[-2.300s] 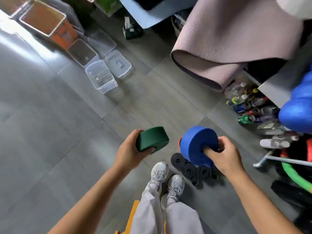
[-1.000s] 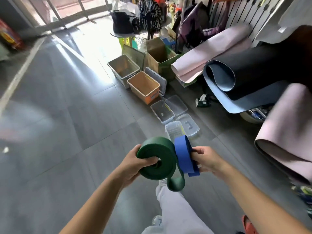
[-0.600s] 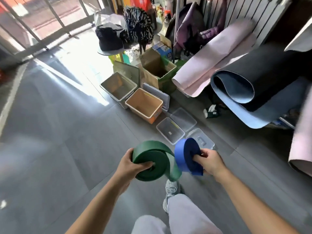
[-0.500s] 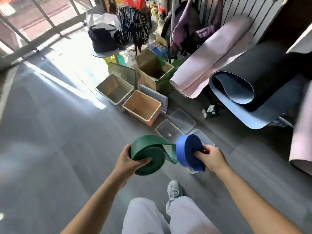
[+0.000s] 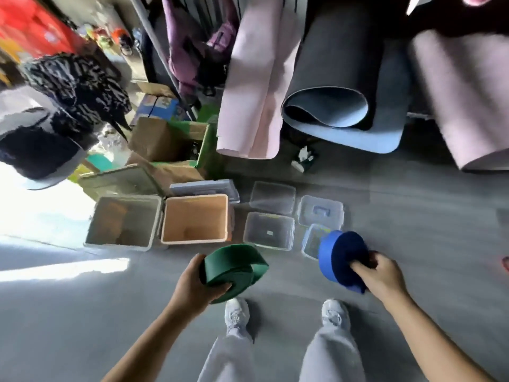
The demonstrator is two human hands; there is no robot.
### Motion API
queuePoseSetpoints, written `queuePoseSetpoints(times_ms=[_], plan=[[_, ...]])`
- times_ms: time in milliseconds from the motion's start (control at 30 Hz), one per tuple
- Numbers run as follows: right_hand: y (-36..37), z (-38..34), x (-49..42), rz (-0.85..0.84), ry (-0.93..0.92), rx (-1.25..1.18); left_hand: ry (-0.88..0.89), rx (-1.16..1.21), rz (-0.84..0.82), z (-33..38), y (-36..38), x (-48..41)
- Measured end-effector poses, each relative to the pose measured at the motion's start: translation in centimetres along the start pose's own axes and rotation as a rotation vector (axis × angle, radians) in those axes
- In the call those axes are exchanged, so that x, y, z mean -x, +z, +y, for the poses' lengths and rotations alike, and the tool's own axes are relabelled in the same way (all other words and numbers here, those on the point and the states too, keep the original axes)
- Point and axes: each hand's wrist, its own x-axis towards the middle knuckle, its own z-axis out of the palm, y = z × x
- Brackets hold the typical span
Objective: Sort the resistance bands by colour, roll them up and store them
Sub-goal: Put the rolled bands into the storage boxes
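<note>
Mats (image 5: 325,78), three rolled, lean at the far side of the grey floor (image 5: 413,205). Nearer stand two tall bins, one grey (image 5: 95,230), one orange (image 5: 194,239), and two clear tubs (image 5: 268,245). Both forearms reach forward above two white shoes (image 5: 237,315). Left hand (image 5: 192,285) wraps fingers and thumb round one green rolled band (image 5: 234,268); right hand (image 5: 382,274) clasps one blue rolled band (image 5: 341,260), which overlaps the smaller tub.

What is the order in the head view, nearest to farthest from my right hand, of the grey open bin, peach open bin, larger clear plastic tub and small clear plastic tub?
From the right hand:
1. Small clear plastic tub, just left, behind the rolled blue band.
2. Larger clear plastic tub, next leftward.
3. Peach open bin, mid-row.
4. Grey open bin, far left.
</note>
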Motion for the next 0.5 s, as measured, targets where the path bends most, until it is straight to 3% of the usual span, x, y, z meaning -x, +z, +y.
queuePoseSetpoints(times_ms=[333, 500], plan=[[12.2, 8.5, -5.6, 0.048, 0.194, 0.067, 0.042, -0.130, -0.190, -10.2, 5.9, -10.0], [17.9, 12.9, -11.5, 0.042, 0.141, 0.245, 0.107, -0.134, -0.249, -17.0, 11.9, -14.6]])
